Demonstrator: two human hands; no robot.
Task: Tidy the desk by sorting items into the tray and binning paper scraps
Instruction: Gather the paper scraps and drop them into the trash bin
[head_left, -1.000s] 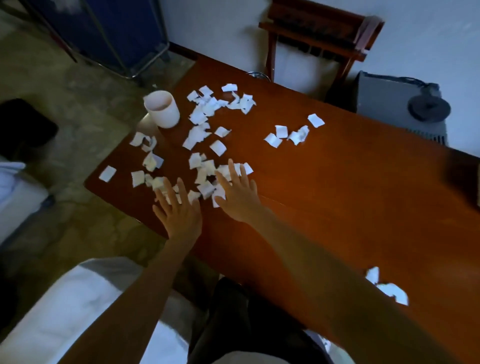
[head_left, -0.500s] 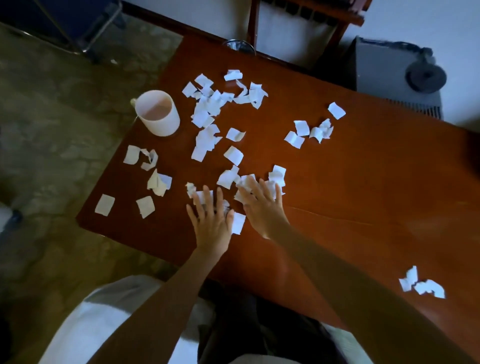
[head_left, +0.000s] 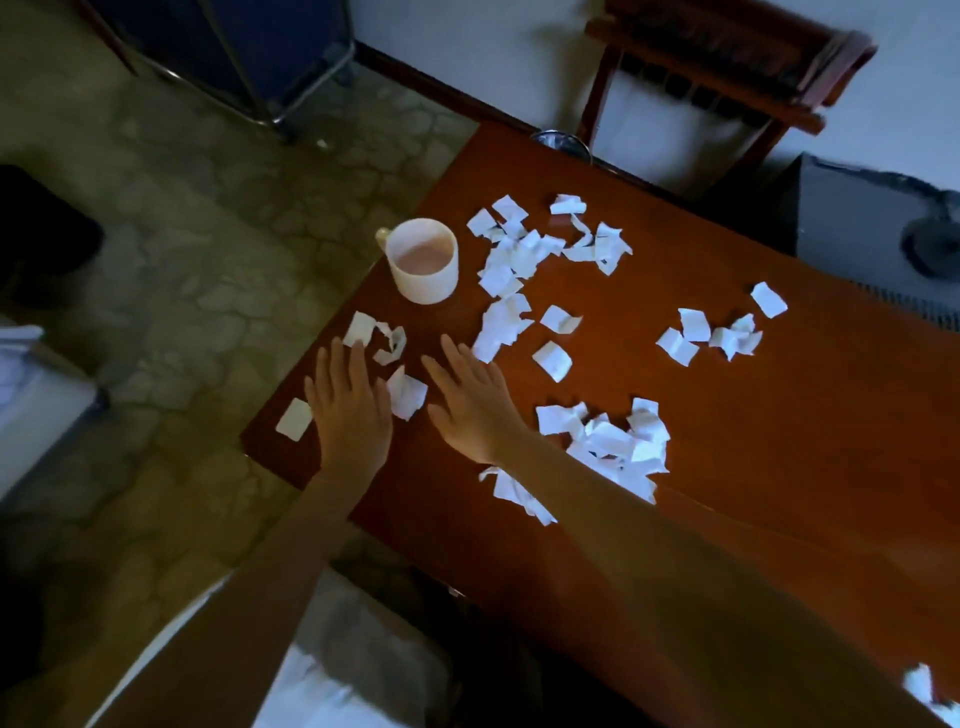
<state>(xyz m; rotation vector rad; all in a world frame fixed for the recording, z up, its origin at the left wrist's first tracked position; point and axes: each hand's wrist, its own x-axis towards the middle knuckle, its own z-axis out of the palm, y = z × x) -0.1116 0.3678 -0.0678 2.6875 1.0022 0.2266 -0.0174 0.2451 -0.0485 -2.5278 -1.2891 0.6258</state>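
Note:
Several white paper scraps lie across the red-brown desk. A gathered heap of scraps sits just right of my right forearm. My left hand is flat, fingers apart, near the desk's left corner, between a lone scrap and a folded scrap. My right hand is also flat and spread, just right of that folded scrap, holding nothing. More scraps lie beyond my left fingertips. A loose cluster of scraps and another small group of scraps lie farther back.
A white cup stands at the desk's left edge, beyond my hands. A wooden chair and a grey device stand behind the desk. A metal rim shows at the far edge. The desk's left edge drops to the stone floor.
Both hands have left the heap they had pushed together and moved left toward the desk's corner. The heap stays where my right hand was. The camera view has shifted.

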